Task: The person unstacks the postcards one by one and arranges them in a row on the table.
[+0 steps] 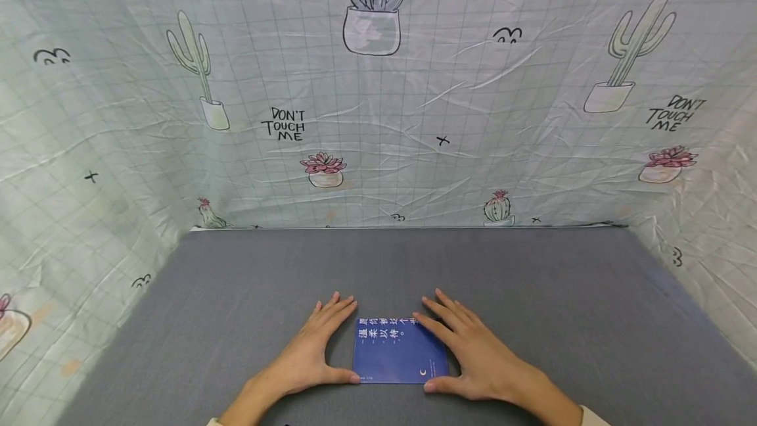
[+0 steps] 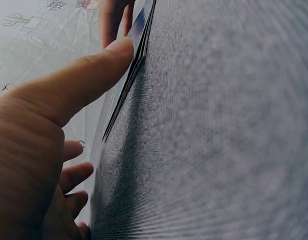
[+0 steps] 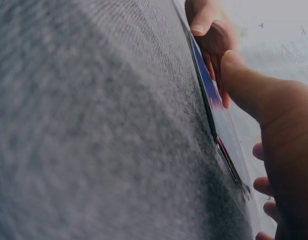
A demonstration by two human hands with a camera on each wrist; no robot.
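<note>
A thin blue notebook [image 1: 396, 357] with white Chinese characters and a small moon lies flat on the grey table. My left hand [image 1: 310, 347] rests on the table at its left side, thumb tip at the near left corner and the other fingers spread out beyond the left edge. On the opposite side, my right hand [image 1: 479, 354] has its thumb at the near edge and its index finger over the far right corner. From the left wrist view, the layered edge of the notebook [image 2: 126, 87] shows under the thumb. Both hands have extended fingers.
The grey cloth-covered table [image 1: 248, 275] runs back to a hanging white sheet [image 1: 408, 104] printed with cacti and lettering. More of this sheet encloses the left and right sides.
</note>
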